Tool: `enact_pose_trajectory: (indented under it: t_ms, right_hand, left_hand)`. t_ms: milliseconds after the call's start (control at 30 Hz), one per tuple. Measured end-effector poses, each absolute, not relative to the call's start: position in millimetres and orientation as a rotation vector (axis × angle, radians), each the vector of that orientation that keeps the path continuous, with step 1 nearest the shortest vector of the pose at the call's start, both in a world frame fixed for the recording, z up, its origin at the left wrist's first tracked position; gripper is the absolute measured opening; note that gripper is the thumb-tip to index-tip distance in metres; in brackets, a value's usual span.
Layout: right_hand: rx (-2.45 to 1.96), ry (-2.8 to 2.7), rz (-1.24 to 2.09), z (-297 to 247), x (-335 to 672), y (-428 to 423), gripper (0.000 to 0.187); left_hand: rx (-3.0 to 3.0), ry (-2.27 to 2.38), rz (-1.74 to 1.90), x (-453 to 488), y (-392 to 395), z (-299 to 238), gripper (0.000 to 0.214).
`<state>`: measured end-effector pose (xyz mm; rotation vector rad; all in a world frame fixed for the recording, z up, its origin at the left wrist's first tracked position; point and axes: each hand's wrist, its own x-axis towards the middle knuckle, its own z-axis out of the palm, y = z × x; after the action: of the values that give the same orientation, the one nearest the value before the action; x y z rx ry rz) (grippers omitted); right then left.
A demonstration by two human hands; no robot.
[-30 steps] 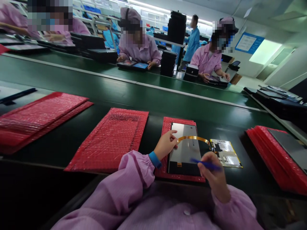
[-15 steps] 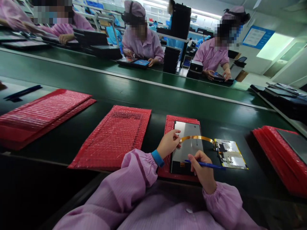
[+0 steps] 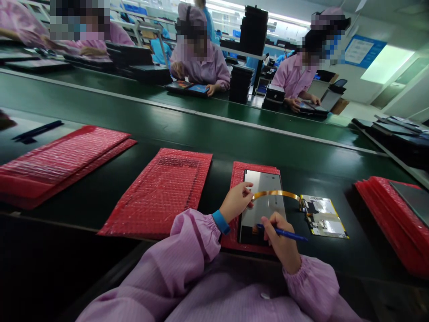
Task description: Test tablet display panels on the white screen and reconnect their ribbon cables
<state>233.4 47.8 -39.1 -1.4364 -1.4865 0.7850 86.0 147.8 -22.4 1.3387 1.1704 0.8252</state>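
Observation:
My left hand (image 3: 238, 201) pinches the left end of an orange ribbon cable (image 3: 275, 193) above a display panel (image 3: 261, 181). The cable arches to the right and joins a flat battery-like module with silver and black parts (image 3: 324, 215) on the dark table. In my right hand (image 3: 280, 239) is a slim blue pen-like tool (image 3: 291, 234), its tip pointing left near a small orange patch (image 3: 255, 229) on the panel's dark lower end. Beneath the panel lies a red bubble-wrap pouch (image 3: 236, 168). My left fingers hide the cable's end.
More red bubble-wrap pouches lie left (image 3: 161, 192) and far left (image 3: 70, 156). A pouch stack (image 3: 389, 214) with a dark panel on top sits right. Beyond runs a green conveyor (image 3: 187, 129), with several co-workers across it. A dark pen-like object (image 3: 38, 130) lies at far left.
My right hand has tilted the blue tool, its rear end now lower and further left. My left hand keeps its grip on the cable. The view has shifted slightly.

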Motion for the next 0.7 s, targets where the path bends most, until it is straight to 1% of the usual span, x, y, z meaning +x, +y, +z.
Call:
enact_pose_trajectory:
  t_ms: [100,200,300,367,400,567,700]
  right_hand:
    - [-1.430,-1.479,0.756,-40,232,47,0.044]
    - [-1.431,-1.420,0.637,-40,238,43,0.043]
    - [-1.434,-1.410,0.438,-38,260,37,0.032]
    - [-1.435,-1.477,0.306,-35,283,33,0.022]
    - [-1.431,-1.539,0.256,-33,295,32,0.021]
    - [-1.440,-1.883,0.136,-39,337,35,0.026]
    - [-1.498,-1.859,-0.041,-48,339,47,0.031]
  left_hand:
    - [1.335,1.175,0.824,86,147,-21,0.035]
    - [1.332,1.175,0.819,86,148,-21,0.036]
    - [1.327,1.162,0.822,86,149,-22,0.035]
    - [1.322,1.148,0.829,86,151,-24,0.035]
    - [1.319,1.142,0.833,86,151,-24,0.035]
    - [1.332,1.080,0.891,85,151,-23,0.036]
    - [1.395,0.970,0.961,83,146,-15,0.040]
